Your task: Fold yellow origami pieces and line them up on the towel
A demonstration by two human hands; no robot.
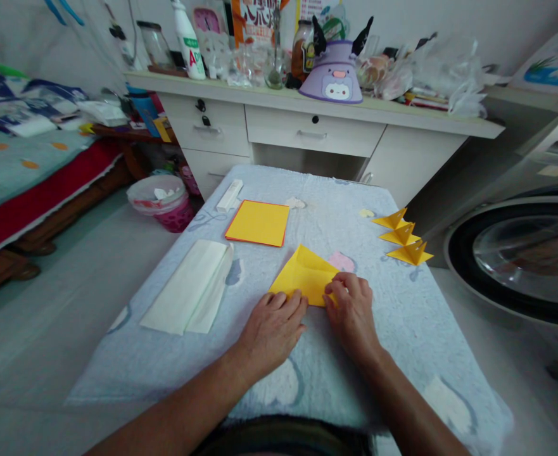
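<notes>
A yellow sheet of origami paper (304,269), creased and partly folded, lies on the cloth-covered table in front of me. My left hand (279,323) rests flat on its near left edge with the fingers stretched out. At the paper's right corner, my right hand (352,310) pinches the edge between thumb and fingers. Beyond the sheet sits a stack of square yellow paper (258,223) with red showing at its rim. Several folded yellow paper pieces (402,236) stand in a row at the table's right side.
Left of the paper lies a folded pale cloth or tissue (188,288), with a small white box (230,195) farther back. A pink waste bin (162,199) stands on the floor at left. A white desk (307,130) borders the far side; a washing machine (520,253) is at right.
</notes>
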